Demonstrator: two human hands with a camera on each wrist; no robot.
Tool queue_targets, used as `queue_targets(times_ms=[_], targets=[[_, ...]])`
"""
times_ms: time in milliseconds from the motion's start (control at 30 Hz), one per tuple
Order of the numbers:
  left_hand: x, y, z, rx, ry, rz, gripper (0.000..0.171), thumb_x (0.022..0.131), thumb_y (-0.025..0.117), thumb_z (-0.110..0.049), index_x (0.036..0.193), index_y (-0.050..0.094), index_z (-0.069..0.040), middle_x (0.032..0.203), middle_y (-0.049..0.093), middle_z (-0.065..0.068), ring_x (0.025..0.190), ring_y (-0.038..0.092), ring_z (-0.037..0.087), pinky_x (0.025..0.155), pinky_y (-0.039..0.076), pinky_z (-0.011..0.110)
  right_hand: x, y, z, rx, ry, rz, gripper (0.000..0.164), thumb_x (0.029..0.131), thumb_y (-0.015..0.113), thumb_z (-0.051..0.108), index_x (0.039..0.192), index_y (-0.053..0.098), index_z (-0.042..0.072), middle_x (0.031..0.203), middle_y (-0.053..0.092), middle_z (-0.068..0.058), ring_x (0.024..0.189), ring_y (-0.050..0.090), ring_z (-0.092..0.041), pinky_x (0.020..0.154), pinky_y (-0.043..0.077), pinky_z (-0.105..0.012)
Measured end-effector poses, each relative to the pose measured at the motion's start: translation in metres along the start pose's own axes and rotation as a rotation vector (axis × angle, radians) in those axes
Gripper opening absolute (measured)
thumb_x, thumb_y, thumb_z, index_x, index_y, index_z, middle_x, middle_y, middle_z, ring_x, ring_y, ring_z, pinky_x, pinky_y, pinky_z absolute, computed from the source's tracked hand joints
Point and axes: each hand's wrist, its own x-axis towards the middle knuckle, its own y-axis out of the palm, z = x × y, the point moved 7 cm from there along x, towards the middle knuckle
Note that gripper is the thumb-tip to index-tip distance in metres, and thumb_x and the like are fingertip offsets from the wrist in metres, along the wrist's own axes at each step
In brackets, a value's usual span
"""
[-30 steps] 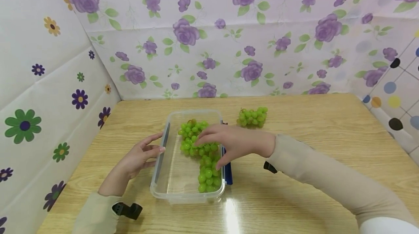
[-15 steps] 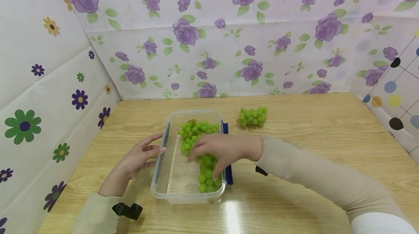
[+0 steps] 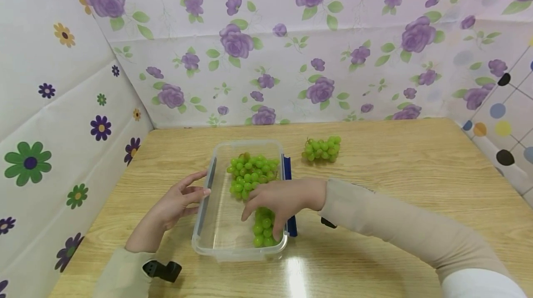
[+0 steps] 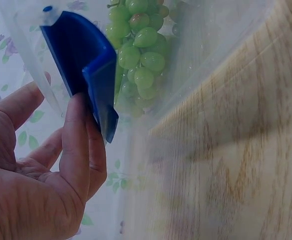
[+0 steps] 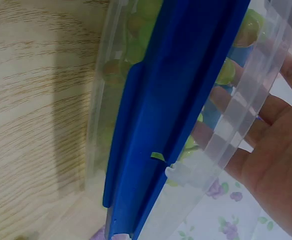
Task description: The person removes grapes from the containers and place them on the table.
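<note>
A clear plastic food container (image 3: 226, 252) stands on the table with its lid off. Inside, one bunch of green grapes (image 3: 245, 168) lies toward the back and another bunch (image 3: 262, 233) toward the front right. My left hand (image 3: 179, 203) holds the container's left side, thumb at the rim and fingers against a blue clip flap (image 4: 78, 55). Reaching over the right rim, my right hand (image 3: 285, 198) spreads its bent fingers over the front bunch and partly hides it. In the right wrist view its fingers show through the clear wall, behind the long blue clip (image 5: 158, 110).
A third bunch of green grapes (image 3: 321, 149) lies on the wooden table (image 3: 395, 164), behind and right of the container. Flower-printed sheets (image 3: 187, 39) stand along the back and left of the table. A dotted sheet (image 3: 504, 122) is at the right.
My right hand has moved toward the front of the container and lower over the front bunch, uncovering more of the back bunch. The left hand and the container have stayed in place.
</note>
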Motion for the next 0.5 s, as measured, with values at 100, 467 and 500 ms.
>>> queue_targets(times_ms=[100, 467, 500], targets=[[0.000, 0.000, 0.000, 0.001, 0.001, 0.001, 0.071, 0.095, 0.059, -0.027, 0.153, 0.020, -0.016, 0.121, 0.050, 0.011, 0.107, 0.054, 0.021, 0.095, 0.045, 0.045, 0.001, 0.002, -0.001, 0.008, 0.022, 0.019, 0.072, 0.071, 0.085, 0.024, 0.135, 0.053, 0.020, 0.141, 0.047, 0.001, 0.132, 0.040, -0.016, 0.104, 0.037, -0.028], [0.001, 0.000, 0.001, -0.004, -0.004, 0.003, 0.071, 0.095, 0.059, -0.028, 0.153, 0.019, -0.016, 0.125, 0.048, 0.015, 0.108, 0.054, 0.020, 0.094, 0.045, 0.044, 0.010, 0.008, -0.003, 0.012, 0.076, 0.094, 0.070, 0.070, 0.086, 0.021, 0.133, 0.056, 0.017, 0.139, 0.050, 0.002, 0.131, 0.042, -0.016, 0.105, 0.035, -0.027], [0.001, 0.000, 0.001, -0.004, -0.005, 0.004, 0.071, 0.095, 0.059, -0.028, 0.153, 0.019, -0.016, 0.126, 0.048, 0.015, 0.107, 0.054, 0.019, 0.094, 0.045, 0.044, 0.010, 0.008, -0.003, 0.007, 0.078, 0.097, 0.070, 0.070, 0.086, 0.021, 0.133, 0.056, 0.017, 0.138, 0.050, 0.002, 0.131, 0.042, -0.016, 0.105, 0.035, -0.027]])
